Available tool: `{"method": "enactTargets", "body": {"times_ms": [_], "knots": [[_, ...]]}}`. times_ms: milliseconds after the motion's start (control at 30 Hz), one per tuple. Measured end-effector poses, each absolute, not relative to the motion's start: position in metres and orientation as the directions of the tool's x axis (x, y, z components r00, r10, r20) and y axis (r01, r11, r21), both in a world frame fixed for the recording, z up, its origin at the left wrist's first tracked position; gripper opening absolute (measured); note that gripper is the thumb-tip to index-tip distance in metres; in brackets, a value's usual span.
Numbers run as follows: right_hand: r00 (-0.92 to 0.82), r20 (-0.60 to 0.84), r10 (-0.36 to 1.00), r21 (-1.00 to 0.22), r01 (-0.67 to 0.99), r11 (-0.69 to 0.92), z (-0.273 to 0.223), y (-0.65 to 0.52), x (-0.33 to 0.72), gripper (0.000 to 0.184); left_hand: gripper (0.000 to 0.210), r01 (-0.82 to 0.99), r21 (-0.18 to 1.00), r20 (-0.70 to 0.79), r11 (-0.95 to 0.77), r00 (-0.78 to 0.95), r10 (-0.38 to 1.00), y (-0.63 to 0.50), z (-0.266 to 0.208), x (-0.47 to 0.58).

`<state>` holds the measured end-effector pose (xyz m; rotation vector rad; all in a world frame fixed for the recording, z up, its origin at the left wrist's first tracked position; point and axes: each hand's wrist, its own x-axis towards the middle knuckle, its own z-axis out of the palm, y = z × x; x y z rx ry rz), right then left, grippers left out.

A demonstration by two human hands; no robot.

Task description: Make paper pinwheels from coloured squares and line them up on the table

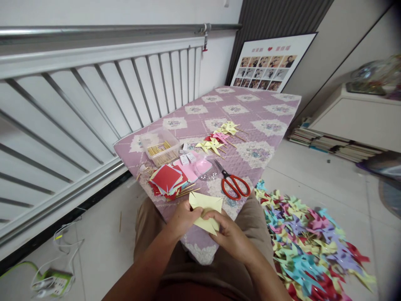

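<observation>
A pale yellow paper square [207,202] with slits cut in from its corners is held between both hands over the near corner of the table. My left hand [184,215] pinches its left side with the thumb on top. Opposite it, my right hand [227,230] grips the right side, fingers curled over the sheet. Scissors with red handles [234,186] lie just beyond, to the right. To the left sits a stack of coloured paper squares [167,179], red on top, with thin wooden sticks [184,192] beside it. A clear round dish [205,168] stands behind the sheet.
A clear plastic box [161,146] holds short sticks. Finished paper pinwheels [221,136] lie farther back on the quilted tablecloth [250,152]. Many pinwheels [303,238] are heaped on the floor at right. A white radiator [103,92] borders the left; a power strip [56,282] lies below.
</observation>
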<state>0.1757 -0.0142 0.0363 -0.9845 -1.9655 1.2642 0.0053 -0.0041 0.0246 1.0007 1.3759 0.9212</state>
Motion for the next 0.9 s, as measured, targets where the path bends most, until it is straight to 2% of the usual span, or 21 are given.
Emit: {"method": "enactTargets", "body": {"times_ms": [333,533,667,767,900], "knots": [[-0.548,0.148,0.824,-0.852,0.352,0.387,0.037,-0.015,0.175,0.013,0.027,0.170,0.957,-0.242,0.234,0.031,0.970,-0.004,0.023,0.006],[-0.525,0.050,0.849,-0.877,0.384,0.289,0.035,-0.020,0.182,0.032,0.029,0.101,0.958,-0.267,0.267,-0.007,0.964,-0.004,0.024,0.003],[-0.490,0.051,0.870,-0.881,0.388,0.270,0.033,-0.021,0.188,0.026,0.032,0.003,0.945,-0.326,0.326,0.001,0.945,-0.004,0.019,-0.001],[-0.403,0.148,0.903,-0.837,0.436,0.332,0.029,-0.017,0.190,0.021,0.031,-0.012,0.944,-0.330,0.330,-0.002,0.944,-0.006,0.016,-0.004],[-0.358,0.402,0.843,-0.648,0.539,0.538,0.028,-0.012,0.189,0.020,0.032,-0.022,0.937,-0.349,0.348,-0.006,0.937,-0.007,0.011,-0.005]]}}
